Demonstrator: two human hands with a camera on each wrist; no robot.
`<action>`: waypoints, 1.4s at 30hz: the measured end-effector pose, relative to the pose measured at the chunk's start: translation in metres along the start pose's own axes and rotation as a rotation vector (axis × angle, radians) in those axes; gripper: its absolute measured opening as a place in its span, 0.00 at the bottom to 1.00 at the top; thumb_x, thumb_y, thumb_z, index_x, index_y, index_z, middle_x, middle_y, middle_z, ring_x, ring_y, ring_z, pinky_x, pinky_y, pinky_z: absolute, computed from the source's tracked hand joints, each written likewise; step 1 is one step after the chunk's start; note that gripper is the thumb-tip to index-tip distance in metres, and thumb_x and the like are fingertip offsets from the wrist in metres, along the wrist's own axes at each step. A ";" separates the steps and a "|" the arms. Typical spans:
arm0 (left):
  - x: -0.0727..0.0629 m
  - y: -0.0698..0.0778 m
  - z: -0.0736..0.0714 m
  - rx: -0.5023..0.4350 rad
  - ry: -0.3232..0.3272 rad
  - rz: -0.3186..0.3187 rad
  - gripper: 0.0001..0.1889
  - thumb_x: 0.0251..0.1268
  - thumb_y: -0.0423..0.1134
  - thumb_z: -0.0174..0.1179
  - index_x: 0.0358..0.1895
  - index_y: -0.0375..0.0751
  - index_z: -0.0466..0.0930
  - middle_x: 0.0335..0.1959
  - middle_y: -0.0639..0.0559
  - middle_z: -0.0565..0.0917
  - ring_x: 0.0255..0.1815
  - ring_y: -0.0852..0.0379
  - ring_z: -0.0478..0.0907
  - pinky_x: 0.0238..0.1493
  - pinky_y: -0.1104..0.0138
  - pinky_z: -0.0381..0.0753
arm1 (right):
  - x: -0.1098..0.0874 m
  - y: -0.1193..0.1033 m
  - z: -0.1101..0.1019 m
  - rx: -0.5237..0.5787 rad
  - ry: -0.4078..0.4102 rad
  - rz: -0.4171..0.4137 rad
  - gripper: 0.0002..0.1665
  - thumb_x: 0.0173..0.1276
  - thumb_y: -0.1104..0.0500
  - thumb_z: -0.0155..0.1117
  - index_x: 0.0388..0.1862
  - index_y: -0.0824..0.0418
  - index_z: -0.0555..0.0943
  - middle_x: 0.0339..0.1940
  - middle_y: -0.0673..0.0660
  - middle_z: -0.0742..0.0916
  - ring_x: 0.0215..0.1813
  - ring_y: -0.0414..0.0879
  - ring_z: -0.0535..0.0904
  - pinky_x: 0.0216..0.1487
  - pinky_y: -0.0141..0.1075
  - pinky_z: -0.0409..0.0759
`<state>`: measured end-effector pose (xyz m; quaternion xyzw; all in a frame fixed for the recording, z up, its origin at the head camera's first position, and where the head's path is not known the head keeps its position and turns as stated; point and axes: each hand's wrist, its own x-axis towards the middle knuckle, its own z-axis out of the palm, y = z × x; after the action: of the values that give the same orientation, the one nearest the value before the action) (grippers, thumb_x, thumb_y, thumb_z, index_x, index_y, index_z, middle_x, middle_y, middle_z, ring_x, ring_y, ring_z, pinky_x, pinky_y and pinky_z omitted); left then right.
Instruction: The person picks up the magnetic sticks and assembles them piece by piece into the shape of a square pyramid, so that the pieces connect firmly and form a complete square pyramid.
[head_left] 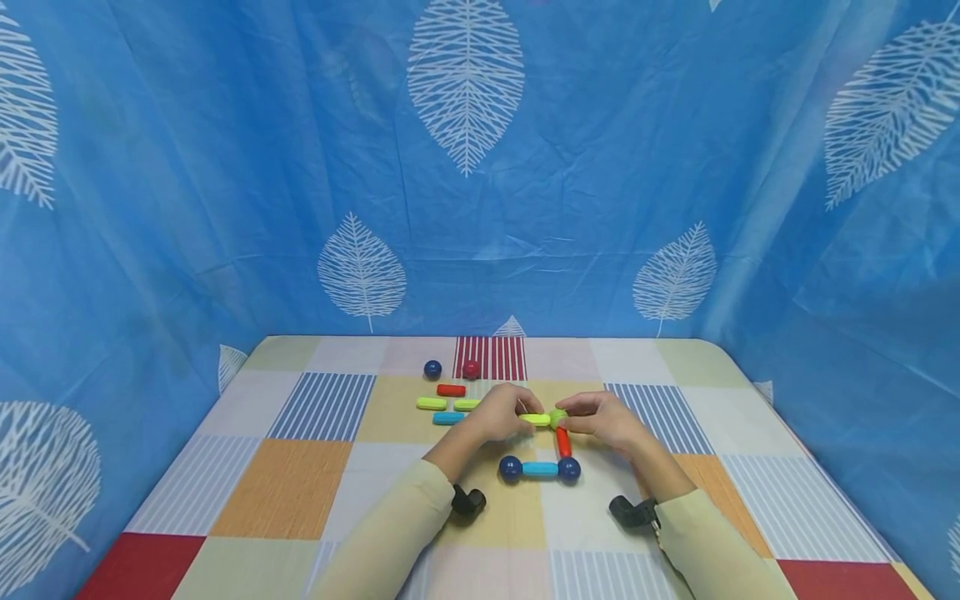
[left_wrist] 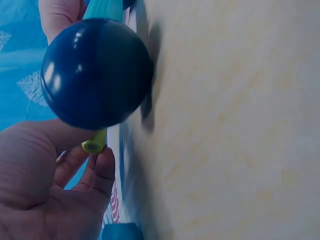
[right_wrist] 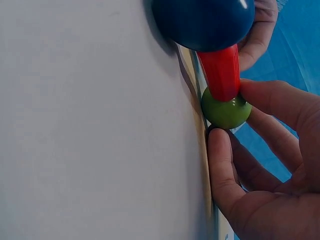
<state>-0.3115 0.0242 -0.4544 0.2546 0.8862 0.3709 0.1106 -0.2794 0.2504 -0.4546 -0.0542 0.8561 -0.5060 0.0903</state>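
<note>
Pinching a shiny green ball, the right hand partly hides it; the left hand pinches a yellow-green rod, partly covered.

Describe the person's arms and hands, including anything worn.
The left sleeve and right sleeve are plain pale cream. Near the cuffs are a black left wrist camera and black right wrist camera. The left hand and right hand wear no gloves.

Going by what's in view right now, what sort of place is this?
Probably a makeshift tabletop booth for recording handwork; what lies beyond is hidden. Signs: a leaf-print blue curtain across the back and both sides, a patchwork tablecloth, and black wrist cameras.
</note>
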 end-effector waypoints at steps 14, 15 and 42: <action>-0.006 -0.011 -0.026 -0.022 0.045 0.014 0.13 0.64 0.33 0.71 0.51 0.42 0.88 0.45 0.51 0.88 0.47 0.55 0.83 0.53 0.61 0.85 | 0.002 0.002 0.001 -0.039 0.013 -0.003 0.22 0.62 0.59 0.77 0.55 0.63 0.87 0.53 0.62 0.89 0.51 0.49 0.83 0.47 0.36 0.81; -0.005 -0.013 -0.031 -0.024 0.068 0.005 0.12 0.65 0.33 0.70 0.51 0.41 0.87 0.45 0.50 0.87 0.47 0.55 0.82 0.54 0.61 0.84 | 0.002 0.002 0.001 -0.038 0.014 0.000 0.22 0.62 0.59 0.76 0.55 0.63 0.87 0.53 0.62 0.89 0.52 0.49 0.83 0.47 0.36 0.82; 0.014 -0.044 -0.071 0.193 0.232 -0.167 0.17 0.72 0.30 0.61 0.62 0.36 0.82 0.64 0.40 0.81 0.69 0.43 0.74 0.70 0.52 0.76 | 0.002 0.002 0.002 -0.011 0.020 0.048 0.22 0.61 0.59 0.77 0.55 0.61 0.87 0.53 0.60 0.88 0.51 0.49 0.82 0.46 0.35 0.82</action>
<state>-0.3668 -0.0372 -0.4367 0.1448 0.9426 0.3005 0.0131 -0.2813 0.2493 -0.4573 -0.0288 0.8608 -0.4995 0.0934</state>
